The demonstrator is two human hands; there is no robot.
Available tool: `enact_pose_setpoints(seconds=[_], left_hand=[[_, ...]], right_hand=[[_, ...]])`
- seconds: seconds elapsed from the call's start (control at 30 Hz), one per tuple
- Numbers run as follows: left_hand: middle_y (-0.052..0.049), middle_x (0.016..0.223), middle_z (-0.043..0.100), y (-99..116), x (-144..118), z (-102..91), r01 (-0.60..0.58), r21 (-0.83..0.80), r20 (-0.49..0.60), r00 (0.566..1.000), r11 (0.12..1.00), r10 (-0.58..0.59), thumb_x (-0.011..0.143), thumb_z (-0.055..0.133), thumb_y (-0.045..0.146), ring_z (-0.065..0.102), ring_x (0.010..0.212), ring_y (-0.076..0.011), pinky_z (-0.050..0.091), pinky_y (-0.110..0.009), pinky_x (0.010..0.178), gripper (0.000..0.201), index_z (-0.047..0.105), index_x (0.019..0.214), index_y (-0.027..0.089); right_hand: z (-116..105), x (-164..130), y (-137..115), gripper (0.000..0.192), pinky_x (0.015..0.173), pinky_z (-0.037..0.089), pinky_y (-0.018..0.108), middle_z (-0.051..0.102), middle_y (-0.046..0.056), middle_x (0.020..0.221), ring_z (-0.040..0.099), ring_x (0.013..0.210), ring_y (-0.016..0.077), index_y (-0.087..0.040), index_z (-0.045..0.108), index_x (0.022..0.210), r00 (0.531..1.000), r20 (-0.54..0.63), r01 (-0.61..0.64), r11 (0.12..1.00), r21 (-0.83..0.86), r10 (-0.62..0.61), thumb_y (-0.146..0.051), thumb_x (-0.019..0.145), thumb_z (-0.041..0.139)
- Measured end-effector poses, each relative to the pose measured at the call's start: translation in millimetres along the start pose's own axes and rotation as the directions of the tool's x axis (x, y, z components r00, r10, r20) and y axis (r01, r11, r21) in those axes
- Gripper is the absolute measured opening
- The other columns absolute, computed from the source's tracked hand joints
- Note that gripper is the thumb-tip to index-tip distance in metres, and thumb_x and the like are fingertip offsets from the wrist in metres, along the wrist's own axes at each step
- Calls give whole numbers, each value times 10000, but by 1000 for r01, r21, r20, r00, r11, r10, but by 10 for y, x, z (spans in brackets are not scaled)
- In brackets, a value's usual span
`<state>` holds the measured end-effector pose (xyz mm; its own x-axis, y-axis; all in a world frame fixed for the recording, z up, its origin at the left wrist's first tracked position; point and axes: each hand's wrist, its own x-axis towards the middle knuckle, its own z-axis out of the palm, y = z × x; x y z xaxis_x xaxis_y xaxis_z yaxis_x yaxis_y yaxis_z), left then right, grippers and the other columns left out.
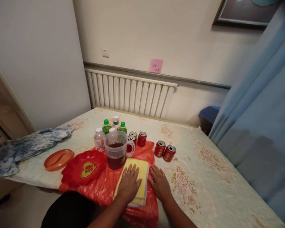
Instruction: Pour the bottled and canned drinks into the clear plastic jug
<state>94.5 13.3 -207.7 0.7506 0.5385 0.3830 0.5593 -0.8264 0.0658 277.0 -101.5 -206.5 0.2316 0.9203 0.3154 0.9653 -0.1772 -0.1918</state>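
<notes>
My left hand (pixel 130 183) lies flat on a folded yellow cloth (pixel 142 171), fingers stretched out. Beside the cloth's right edge, my right hand (pixel 160 183) rests palm down on the red plastic bag (pixel 102 186), its fingers extended. Spread over the near edge of the bed or table, the bag lies under the cloth. Just beyond the cloth stands a clear plastic pitcher (pixel 116 152) with dark liquid inside and its handle to the right. A red scalloped plate (pixel 73 171) with a gold heart design sits left of the pitcher.
Several plastic bottles (pixel 99 139) stand behind the pitcher. Red cans (pixel 142 139) are right of it, with two more cans (pixel 169 153) farther right. An orange lid (pixel 59 160) and a blue-white cloth (pixel 35 142) lie left. A radiator (pixel 130 91) and blue curtain (pixel 256 133) border the area.
</notes>
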Motion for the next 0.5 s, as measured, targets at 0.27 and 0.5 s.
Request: enact_pose_setpoints(seconds=[0.27,0.5], left_hand=[[-105,1488,471,-4,-3,-4,-4,-7,12,1000,1000,4,948,442,412,380,1397,-313,324,-509,1125,502,493,1393,185],[-104,1493,465,-4,9,-17,-1,-12,22,1000,1000,2,949,449,406,372,1401,-315,326,-514,1125,501,491,1394,181]], right_hand=[[-36,3,-24,498,1155,285,472,468,94,1490,391,1400,256,-185,487,1414,1000,22,-9,1000,-4,10,-424,980,433],[-15,3,-8,514,1156,289,469,458,89,1497,387,1402,255,-181,474,1423,999,31,-11,1000,-11,11,-442,983,422]])
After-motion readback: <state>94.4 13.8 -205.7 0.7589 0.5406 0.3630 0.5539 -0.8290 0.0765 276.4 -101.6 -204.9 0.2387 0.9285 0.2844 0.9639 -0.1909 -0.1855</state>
